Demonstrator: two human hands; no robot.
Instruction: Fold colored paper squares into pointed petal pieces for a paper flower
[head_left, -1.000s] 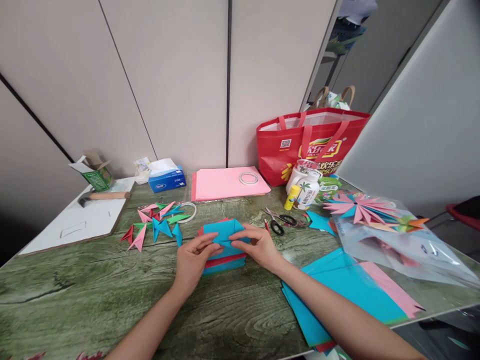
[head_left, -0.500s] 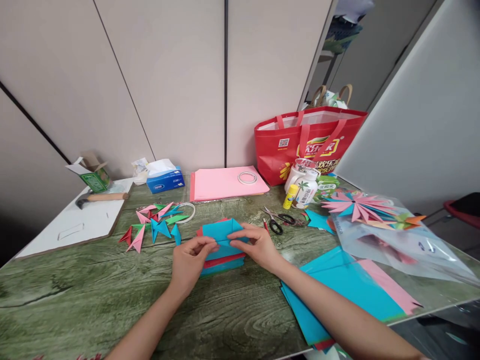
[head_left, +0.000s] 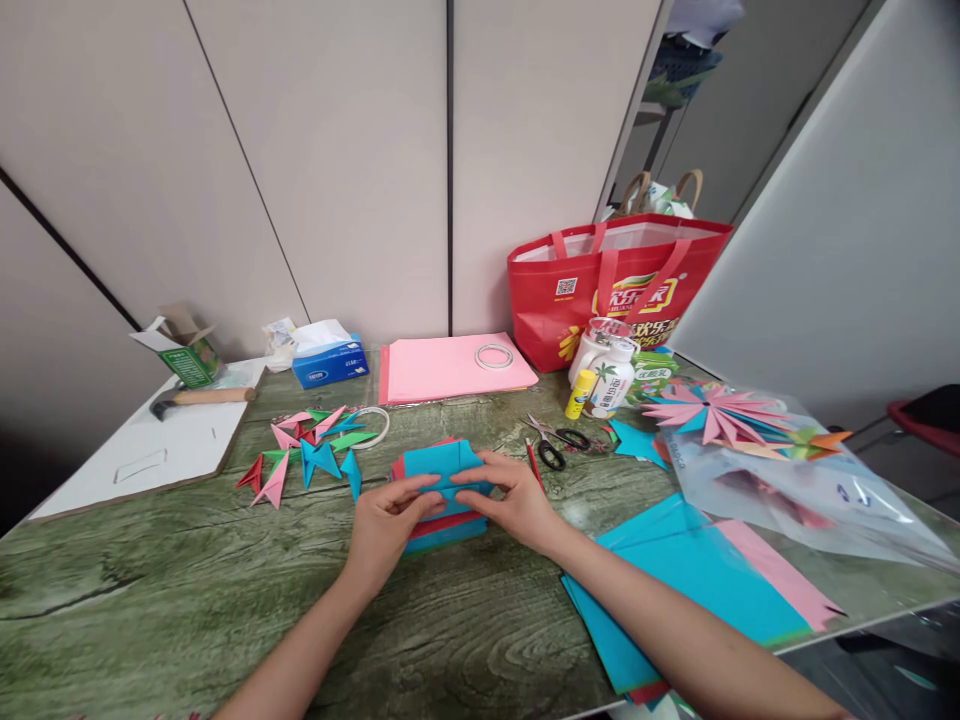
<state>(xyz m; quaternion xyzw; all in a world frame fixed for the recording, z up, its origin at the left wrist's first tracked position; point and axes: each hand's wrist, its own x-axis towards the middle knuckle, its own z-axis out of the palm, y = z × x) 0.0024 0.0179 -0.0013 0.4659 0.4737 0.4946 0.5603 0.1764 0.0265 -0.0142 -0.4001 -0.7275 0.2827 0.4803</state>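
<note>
A small folded sheet of blue paper [head_left: 441, 459] is held between both hands, at the middle of the table. My left hand [head_left: 385, 522] pinches its left lower side between thumb and fingers. On the opposite side, my right hand [head_left: 512, 497] grips it the same way, with fingers laid over the upper part. Beneath and behind it lie more blue and red paper pieces [head_left: 448, 527], partly hidden by the hands. To the left of my hands are folded paper points in pink, red, green and blue [head_left: 319, 455].
Scissors [head_left: 553, 445], a red pencil [head_left: 535, 464] and a glue stick [head_left: 581, 394] lie right of centre. Blue sheets [head_left: 675, 590] sit under my right forearm. Behind stand a red bag [head_left: 547, 310], pink paper [head_left: 442, 368] and a tissue box [head_left: 330, 362]. A hammer [head_left: 210, 396] rests on a white board.
My fingers have shifted on the blue paper; the left fingers have come up and further over it, and the right fingers lie flatter across it. The other things have stayed in place.
</note>
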